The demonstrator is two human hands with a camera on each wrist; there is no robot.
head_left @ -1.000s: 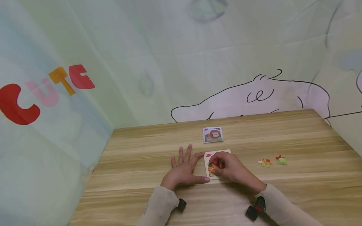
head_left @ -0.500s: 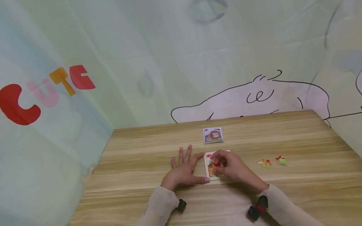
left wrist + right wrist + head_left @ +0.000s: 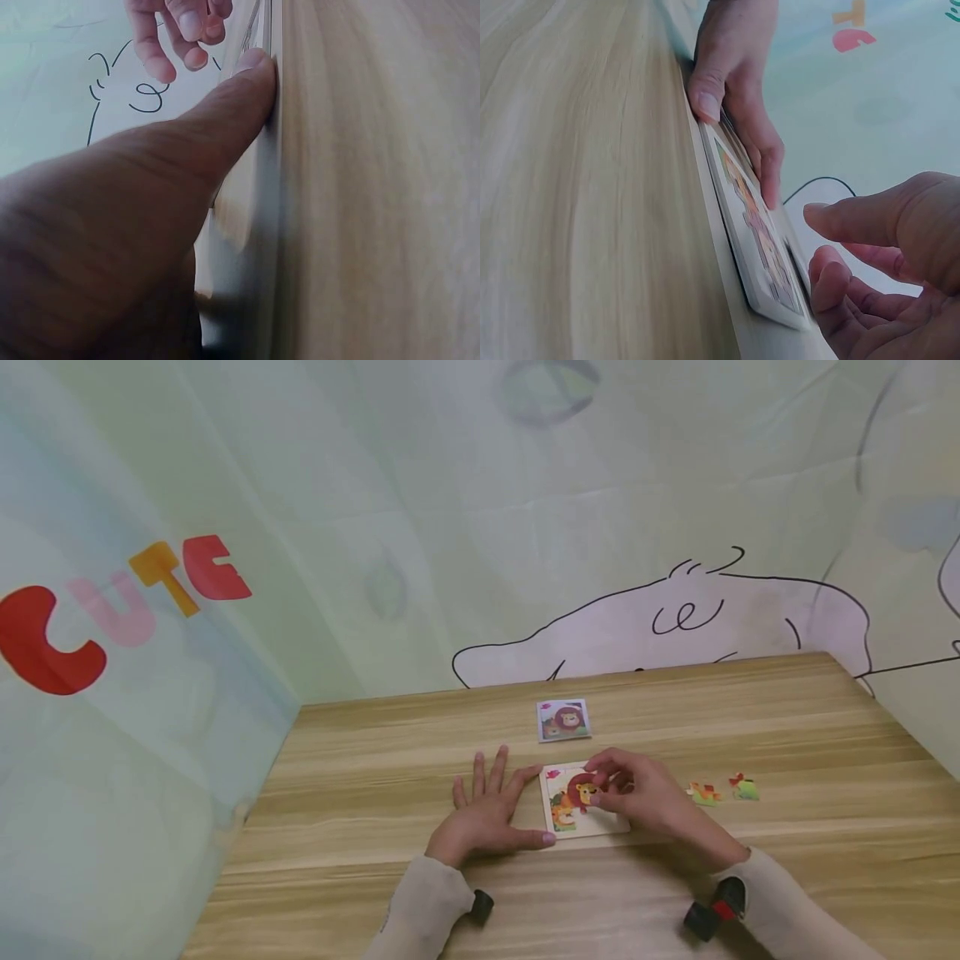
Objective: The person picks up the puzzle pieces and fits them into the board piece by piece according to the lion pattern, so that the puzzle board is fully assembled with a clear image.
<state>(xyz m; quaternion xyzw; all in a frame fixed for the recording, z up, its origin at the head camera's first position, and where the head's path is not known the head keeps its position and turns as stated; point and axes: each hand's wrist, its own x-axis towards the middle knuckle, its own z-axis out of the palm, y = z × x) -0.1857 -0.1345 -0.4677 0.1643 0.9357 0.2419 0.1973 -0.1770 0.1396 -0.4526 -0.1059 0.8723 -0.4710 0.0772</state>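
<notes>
A small jigsaw puzzle board [image 3: 597,823] lies on the table, with lion picture pieces along its left and upper part and a pale, bare area at lower right. My left hand [image 3: 483,825] rests spread beside it, thumb and index fingertip touching its left corners. My right hand [image 3: 651,795] hovers over the board's right side, fingers loosely bent. In the right wrist view, a gap shows between the thumb [image 3: 855,219] and the fingers, with nothing held. Two loose puzzle pieces, an orange one [image 3: 705,793] and a green one [image 3: 745,787], lie to the right.
Behind the board lies a square lion picture card [image 3: 563,721]. The wooden table [image 3: 360,777] ends at a printed cloth backdrop [image 3: 420,527] at the back and left. Each wrist carries a small black device.
My right hand has drawn back to the right and lifted off the pieces, uncovering the lion's head on the board. My left hand stays in place.
</notes>
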